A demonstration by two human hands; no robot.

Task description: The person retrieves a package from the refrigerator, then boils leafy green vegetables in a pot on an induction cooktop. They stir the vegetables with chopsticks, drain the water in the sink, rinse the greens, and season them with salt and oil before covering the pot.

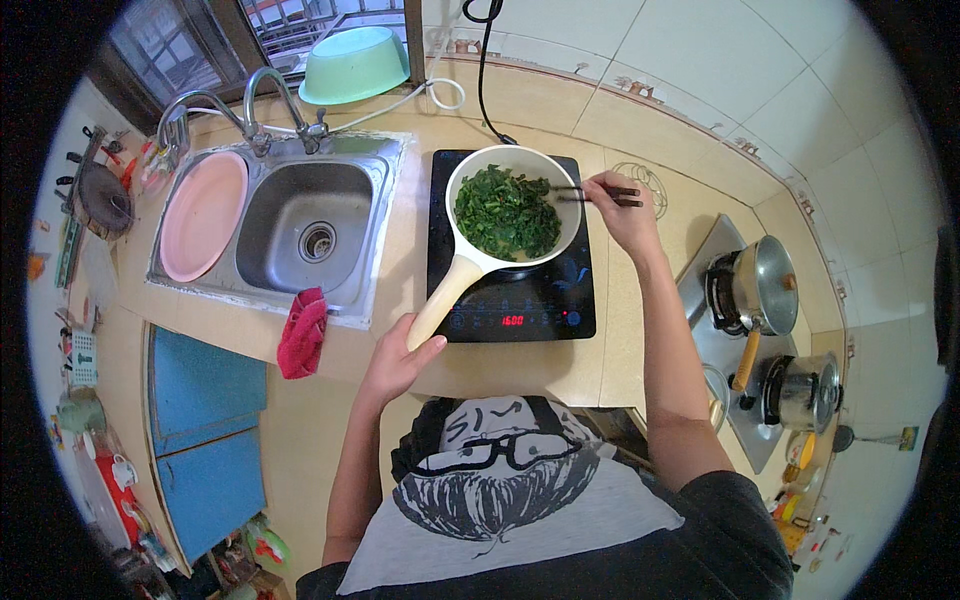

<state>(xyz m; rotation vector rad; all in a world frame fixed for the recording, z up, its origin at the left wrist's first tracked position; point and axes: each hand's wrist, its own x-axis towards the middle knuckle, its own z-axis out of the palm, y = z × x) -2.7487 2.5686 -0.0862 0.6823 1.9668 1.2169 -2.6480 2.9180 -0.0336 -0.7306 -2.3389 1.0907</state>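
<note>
A white frying pan point(451, 187) with a cream handle point(442, 300) sits on a black induction cooktop point(525, 300), whose red display is lit. Chopped leafy greens point(504, 210) cover much of the pan's bottom. My left hand point(397, 360) is wrapped around the end of the handle. From the right, my right hand point(621, 214) grips a pair of dark chopsticks point(626, 197). Their tips reach over the pan's right rim to the edge of the greens.
Left of the cooktop is a steel sink point(304, 225) with a pink basin point(204, 217) and a red cloth point(302, 334) over its front edge. At right, a saucepan point(765, 289) and a lidded pot point(806, 394) stand on a gas stove point(720, 240). A black cord point(486, 90) runs behind the cooktop.
</note>
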